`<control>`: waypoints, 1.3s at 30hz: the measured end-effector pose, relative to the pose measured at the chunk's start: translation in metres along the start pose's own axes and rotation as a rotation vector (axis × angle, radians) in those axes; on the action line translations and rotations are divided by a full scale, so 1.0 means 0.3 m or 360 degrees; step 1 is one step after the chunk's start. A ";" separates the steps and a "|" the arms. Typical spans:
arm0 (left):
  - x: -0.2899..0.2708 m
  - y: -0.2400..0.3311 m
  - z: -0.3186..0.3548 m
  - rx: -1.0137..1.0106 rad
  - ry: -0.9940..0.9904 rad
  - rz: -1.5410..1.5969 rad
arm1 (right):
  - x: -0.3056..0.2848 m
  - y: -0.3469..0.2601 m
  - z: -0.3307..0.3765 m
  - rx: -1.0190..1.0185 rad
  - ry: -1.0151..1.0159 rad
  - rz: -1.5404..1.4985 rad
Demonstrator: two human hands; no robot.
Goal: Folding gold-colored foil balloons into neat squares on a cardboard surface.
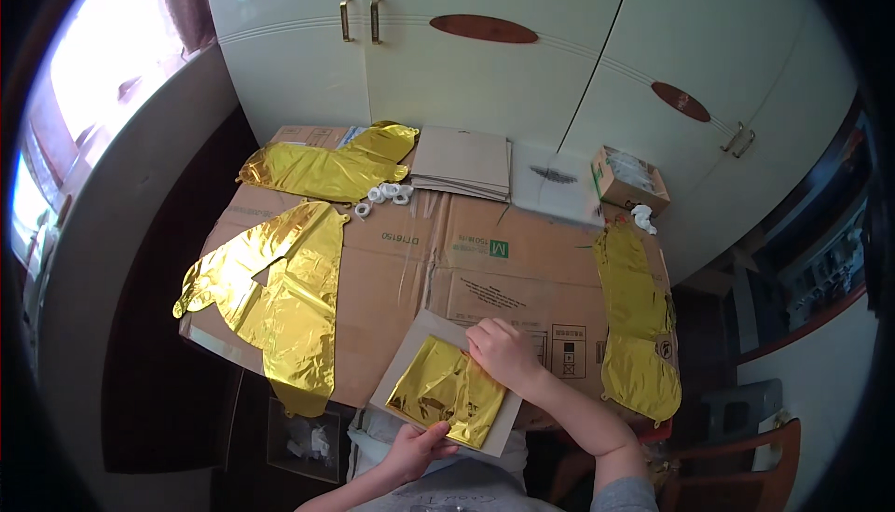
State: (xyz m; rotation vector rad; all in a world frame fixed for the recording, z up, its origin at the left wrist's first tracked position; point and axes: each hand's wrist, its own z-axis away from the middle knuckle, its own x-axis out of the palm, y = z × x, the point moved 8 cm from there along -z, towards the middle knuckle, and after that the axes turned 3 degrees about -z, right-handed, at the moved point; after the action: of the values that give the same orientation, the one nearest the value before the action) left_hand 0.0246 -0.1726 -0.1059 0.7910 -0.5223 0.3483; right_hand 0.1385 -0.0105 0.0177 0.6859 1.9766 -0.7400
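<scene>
A gold foil balloon [447, 388], folded into a flat square, lies on a grey cardboard sheet [404, 363] close in front of me. My left hand [421, 453] pinches the near edge of the sheet and foil, thumb on top. At the foil's upper right edge, my right hand [506, 353] is closed with its fingers curled down onto it; the fingertips are partly hidden. Unfolded gold foil balloons lie around: one shaped like an A [303, 297] on the left, a bent one [322, 165] at the far left, and a long one [634, 321] on the right.
Large flattened brown cardboard [382, 269] covers the table. Farther back are several white tape rolls [392, 193], a stack of grey cardboard sheets [461, 162] and a small box [632, 181] of clear packets. A bin [303, 442] stands below left, a wooden chair [746, 475] at right.
</scene>
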 end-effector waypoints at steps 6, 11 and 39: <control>0.010 0.032 -0.002 0.0060 0.0062 -0.0094 | -0.040 -0.097 -0.002 -0.0164 -0.0027 0.0142; 0.014 0.047 -0.018 0.0118 0.0026 -0.0081 | -0.042 -0.170 0.017 -0.0254 -0.0044 0.0202; -0.020 0.019 -0.016 0.0235 0.0245 0.0048 | -0.018 -0.394 0.117 -0.0482 -0.0158 0.0119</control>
State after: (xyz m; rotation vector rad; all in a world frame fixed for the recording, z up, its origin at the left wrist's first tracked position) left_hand 0.0185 -0.1660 -0.1089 0.8914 -0.3671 0.4759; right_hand 0.0765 -0.1158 0.0347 0.5270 1.9077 -0.4093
